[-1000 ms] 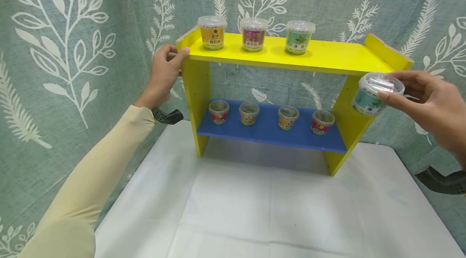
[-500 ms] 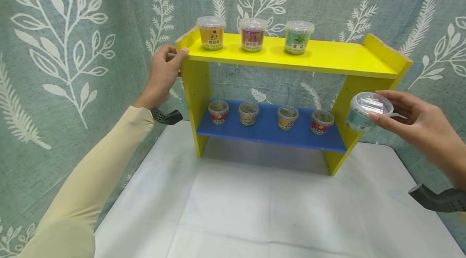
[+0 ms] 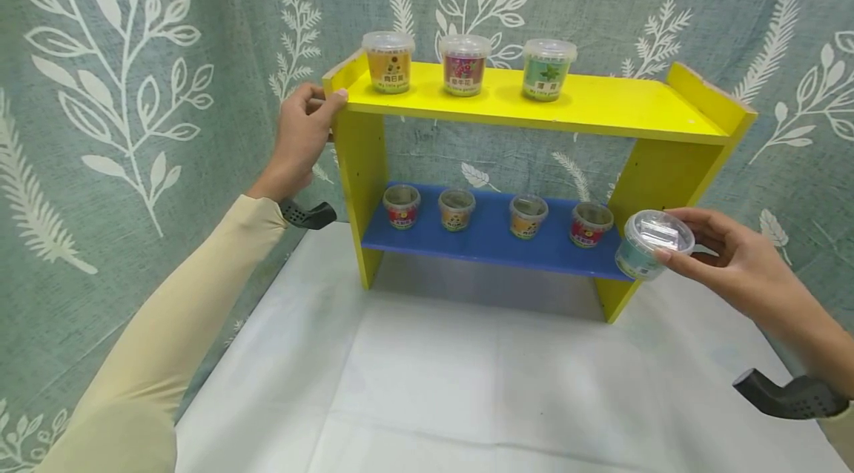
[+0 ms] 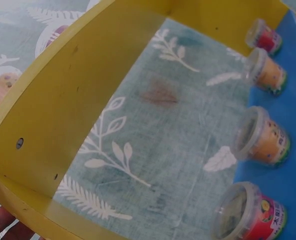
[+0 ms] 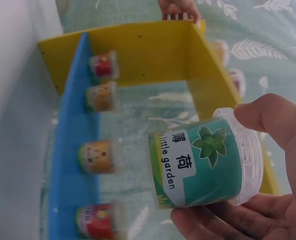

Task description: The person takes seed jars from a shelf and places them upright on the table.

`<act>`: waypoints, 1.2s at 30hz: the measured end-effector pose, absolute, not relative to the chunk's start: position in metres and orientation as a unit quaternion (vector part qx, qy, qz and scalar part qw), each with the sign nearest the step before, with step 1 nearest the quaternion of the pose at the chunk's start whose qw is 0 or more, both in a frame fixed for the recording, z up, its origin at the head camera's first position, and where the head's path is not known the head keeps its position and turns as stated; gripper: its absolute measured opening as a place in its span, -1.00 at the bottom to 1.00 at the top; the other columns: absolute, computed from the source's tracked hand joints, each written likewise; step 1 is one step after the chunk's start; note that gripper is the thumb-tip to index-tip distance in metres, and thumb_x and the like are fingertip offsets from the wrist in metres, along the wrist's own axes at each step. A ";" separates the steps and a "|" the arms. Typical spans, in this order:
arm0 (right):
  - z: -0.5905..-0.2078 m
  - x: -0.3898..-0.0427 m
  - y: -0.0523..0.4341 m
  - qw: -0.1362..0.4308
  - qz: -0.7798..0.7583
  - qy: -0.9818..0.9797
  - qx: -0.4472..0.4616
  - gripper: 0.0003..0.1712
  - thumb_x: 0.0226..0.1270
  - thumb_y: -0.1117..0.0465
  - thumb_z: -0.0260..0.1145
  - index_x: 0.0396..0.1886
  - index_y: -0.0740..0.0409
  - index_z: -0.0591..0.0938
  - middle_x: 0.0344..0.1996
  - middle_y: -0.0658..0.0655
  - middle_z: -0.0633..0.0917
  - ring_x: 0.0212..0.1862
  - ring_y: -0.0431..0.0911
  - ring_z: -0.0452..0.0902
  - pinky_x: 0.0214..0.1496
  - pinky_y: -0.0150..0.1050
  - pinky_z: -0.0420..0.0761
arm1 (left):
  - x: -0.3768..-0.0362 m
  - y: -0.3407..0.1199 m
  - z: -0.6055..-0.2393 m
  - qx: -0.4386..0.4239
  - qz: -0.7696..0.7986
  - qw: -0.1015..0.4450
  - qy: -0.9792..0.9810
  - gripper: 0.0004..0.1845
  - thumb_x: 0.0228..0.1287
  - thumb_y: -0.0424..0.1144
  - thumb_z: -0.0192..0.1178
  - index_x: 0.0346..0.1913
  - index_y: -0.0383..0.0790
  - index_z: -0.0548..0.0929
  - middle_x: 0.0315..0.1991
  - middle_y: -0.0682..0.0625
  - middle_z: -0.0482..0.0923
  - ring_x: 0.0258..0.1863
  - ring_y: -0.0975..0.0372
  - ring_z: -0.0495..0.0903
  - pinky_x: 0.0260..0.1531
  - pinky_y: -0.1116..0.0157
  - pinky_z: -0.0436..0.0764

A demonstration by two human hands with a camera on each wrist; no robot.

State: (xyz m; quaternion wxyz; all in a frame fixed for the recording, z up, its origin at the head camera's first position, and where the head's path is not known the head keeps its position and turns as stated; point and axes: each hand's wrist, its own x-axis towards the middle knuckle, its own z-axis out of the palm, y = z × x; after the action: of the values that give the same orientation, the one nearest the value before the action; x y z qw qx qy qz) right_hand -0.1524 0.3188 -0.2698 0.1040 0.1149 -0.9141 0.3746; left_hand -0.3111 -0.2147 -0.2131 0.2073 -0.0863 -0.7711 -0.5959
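Observation:
My right hand pinches a lidded plastic cup by its rim, thumb on the near side and fingers behind. The right wrist view shows the teal label of this cup, with a mint leaf and "little garden". In the head view it overlaps the right end of the blue lower board. At the upper left corner of the yellow shelf, my left hand grips the side panel, thumb on the front edge. Two orange-labelled cups and two red-labelled cups stand in a row on the blue board.
On the yellow top board stand an orange cup, a magenta cup and a green cup, all lidded. The shelf rests on a white-covered table. A green leaf-patterned curtain hangs behind and at the left.
My right hand has brought the teal cup down and left, from beside the yellow top board to the right end of the blue board. My left hand keeps its grip on the shelf.

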 end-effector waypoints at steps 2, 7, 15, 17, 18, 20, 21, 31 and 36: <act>-0.277 -0.153 0.319 0.098 0.377 -0.913 0.118 -0.29 0.47 0.13 0.40 0.47 0.25 0.33 0.26 0.24 0.45 -0.03 -0.59 0.45 -0.19 -0.59 0.58 | -0.311 -0.215 -0.213 -0.086 -0.596 0.207 -0.771 -0.61 0.47 0.15 0.20 0.06 -0.08 0.55 -0.04 -0.02 0.55 -0.08 0.13 0.56 -0.12 0.20 0.54; -0.289 -0.154 0.316 0.074 0.383 -0.913 0.122 -0.31 0.47 0.11 0.39 0.46 0.19 0.34 0.26 0.21 0.44 -0.01 -0.53 0.47 -0.16 -0.55 0.60 | -0.311 -0.215 -0.213 -0.084 -0.593 0.208 -0.773 -0.60 0.47 0.16 0.19 0.06 -0.08 0.55 -0.03 -0.03 0.55 -0.07 0.13 0.56 -0.11 0.19 0.55; -0.305 -0.153 0.318 0.048 0.416 -0.897 0.143 -0.38 0.48 0.20 0.38 0.42 0.16 0.36 0.18 0.10 0.49 0.02 -0.46 0.56 -0.12 -0.45 0.66 | -0.311 -0.215 -0.214 -0.081 -0.595 0.207 -0.772 -0.60 0.47 0.16 0.19 0.06 -0.08 0.55 -0.03 -0.03 0.55 -0.08 0.12 0.56 -0.11 0.20 0.55; -0.309 -0.153 0.318 0.042 0.418 -0.896 0.145 -0.36 0.49 0.19 0.37 0.44 0.17 0.35 0.21 0.08 0.48 0.02 -0.47 0.56 -0.11 -0.44 0.66 | -0.311 -0.215 -0.214 -0.081 -0.596 0.208 -0.771 -0.61 0.47 0.15 0.19 0.06 -0.08 0.56 -0.04 -0.02 0.55 -0.09 0.13 0.56 -0.12 0.20 0.55; -0.310 -0.153 0.318 0.038 0.419 -0.896 0.144 -0.35 0.49 0.19 0.36 0.46 0.17 0.34 0.22 0.08 0.47 0.03 -0.48 0.55 -0.11 -0.44 0.66 | -0.311 -0.216 -0.214 -0.081 -0.597 0.208 -0.770 -0.61 0.47 0.15 0.20 0.06 -0.08 0.56 -0.04 -0.02 0.55 -0.09 0.13 0.56 -0.13 0.20 0.55; -0.315 -0.152 0.318 0.034 0.419 -0.896 0.144 -0.32 0.50 0.18 0.36 0.50 0.17 0.32 0.24 0.06 0.45 0.04 -0.50 0.54 -0.10 -0.45 0.65 | -0.311 -0.216 -0.214 -0.081 -0.599 0.209 -0.769 -0.61 0.46 0.15 0.20 0.05 -0.08 0.56 -0.04 -0.02 0.56 -0.10 0.13 0.57 -0.14 0.20 0.55; -0.317 -0.152 0.318 0.033 0.420 -0.895 0.145 -0.32 0.50 0.18 0.35 0.50 0.17 0.32 0.25 0.06 0.45 0.04 -0.50 0.54 -0.09 -0.45 0.65 | -0.311 -0.216 -0.214 -0.080 -0.599 0.209 -0.769 -0.62 0.46 0.15 0.20 0.04 -0.07 0.56 -0.04 -0.02 0.56 -0.10 0.13 0.57 -0.14 0.21 0.55; -0.345 -0.150 0.313 0.023 0.425 -0.894 0.139 -0.31 0.45 0.14 0.42 0.45 0.20 0.38 0.25 0.23 0.50 0.05 -0.48 0.55 -0.08 -0.44 0.66 | -0.311 -0.216 -0.212 -0.082 -0.604 0.206 -0.766 -0.62 0.46 0.14 0.21 0.05 -0.07 0.57 -0.04 -0.02 0.57 -0.09 0.12 0.57 -0.13 0.19 0.55; -0.358 -0.148 0.313 0.005 0.429 -0.895 0.120 -0.28 0.44 0.09 0.43 0.46 0.19 0.37 0.25 0.25 0.52 0.02 -0.39 0.59 -0.07 -0.41 0.66 | -0.311 -0.215 -0.212 -0.082 -0.601 0.202 -0.769 -0.61 0.46 0.16 0.21 0.06 -0.07 0.56 -0.05 0.00 0.57 -0.10 0.14 0.57 -0.11 0.19 0.54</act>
State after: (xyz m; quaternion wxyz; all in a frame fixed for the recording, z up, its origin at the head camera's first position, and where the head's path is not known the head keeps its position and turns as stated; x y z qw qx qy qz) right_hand -0.1482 0.3133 -0.3584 0.0051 0.1200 -0.8955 0.4286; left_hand -0.3111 -0.2151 -0.2124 0.2024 -0.0817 -0.7692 -0.6006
